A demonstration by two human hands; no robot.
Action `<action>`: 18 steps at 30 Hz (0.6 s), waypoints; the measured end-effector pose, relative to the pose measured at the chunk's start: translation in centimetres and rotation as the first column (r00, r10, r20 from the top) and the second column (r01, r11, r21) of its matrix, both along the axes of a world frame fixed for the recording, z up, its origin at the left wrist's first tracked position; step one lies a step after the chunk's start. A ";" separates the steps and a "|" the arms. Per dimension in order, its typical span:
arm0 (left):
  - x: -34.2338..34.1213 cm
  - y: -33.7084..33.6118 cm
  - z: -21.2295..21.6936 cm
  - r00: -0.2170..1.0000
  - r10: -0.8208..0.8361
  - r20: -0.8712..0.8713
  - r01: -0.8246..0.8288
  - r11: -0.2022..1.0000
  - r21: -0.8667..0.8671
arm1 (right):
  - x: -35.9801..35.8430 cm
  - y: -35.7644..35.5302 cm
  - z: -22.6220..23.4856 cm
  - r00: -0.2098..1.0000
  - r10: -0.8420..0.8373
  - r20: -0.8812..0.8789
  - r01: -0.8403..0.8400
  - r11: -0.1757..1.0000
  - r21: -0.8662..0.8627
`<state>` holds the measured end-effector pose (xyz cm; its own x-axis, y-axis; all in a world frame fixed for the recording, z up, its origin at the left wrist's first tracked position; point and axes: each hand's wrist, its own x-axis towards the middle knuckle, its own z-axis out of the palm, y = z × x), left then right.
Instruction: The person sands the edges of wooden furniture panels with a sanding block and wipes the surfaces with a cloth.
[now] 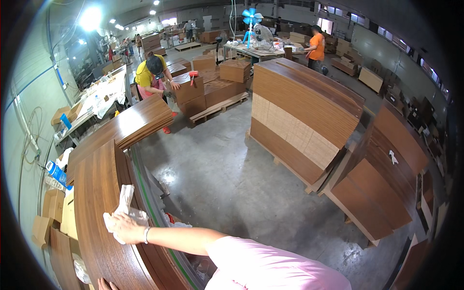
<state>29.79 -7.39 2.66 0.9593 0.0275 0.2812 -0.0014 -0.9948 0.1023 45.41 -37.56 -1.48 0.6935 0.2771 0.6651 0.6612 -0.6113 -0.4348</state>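
Observation:
My right hand (124, 227) reaches across from the lower right in a pink sleeve, with a bracelet at the wrist. It presses a crumpled white cloth (126, 200) onto the top brown wood-grain panel (96, 193) of a stack at the lower left. Only the fingertips of my left hand (107, 284) show at the bottom edge, resting on the same panel. The rest of that hand is out of frame.
Tall stacks of brown panels on pallets stand at centre right (299, 111) and far right (386, 183). Another panel stack (130, 123) lies beyond mine. A person in yellow (151, 77) works at boxes; a person in orange (316, 46) stands far back. A blue bottle (56, 172) and cardboard boxes (50, 208) sit at the left.

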 end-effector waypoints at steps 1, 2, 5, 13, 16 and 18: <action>0.2 0.2 -0.2 1.000 -0.006 0.006 0.006 1.000 0.002 | 0.7 -0.5 0.1 0.999 -0.019 0.044 0.017 0.999 0.040; 0.4 0.1 -0.3 1.000 -0.016 0.012 0.016 1.000 0.004 | 0.7 -0.9 0.0 0.999 0.042 -0.029 -0.040 0.996 0.083; -0.1 1.1 -1.1 0.998 -0.026 0.059 0.026 1.000 0.000 | -2.6 -0.5 0.7 0.940 0.276 -0.199 -0.245 0.955 0.167; -1.8 2.1 -0.4 0.992 -0.017 0.121 0.021 0.999 -0.029 | -15.5 0.8 2.1 0.814 0.577 0.060 -0.576 0.791 0.206; -0.2 -0.1 -0.9 0.995 -0.017 0.097 0.030 0.990 -0.137 | -13.1 -2.1 2.9 0.855 0.516 0.055 -0.518 0.842 0.151; -0.6 -0.9 -0.3 0.996 0.006 0.093 0.011 0.984 -0.179 | -10.4 -3.4 3.1 0.865 0.499 -0.056 -0.476 0.850 0.225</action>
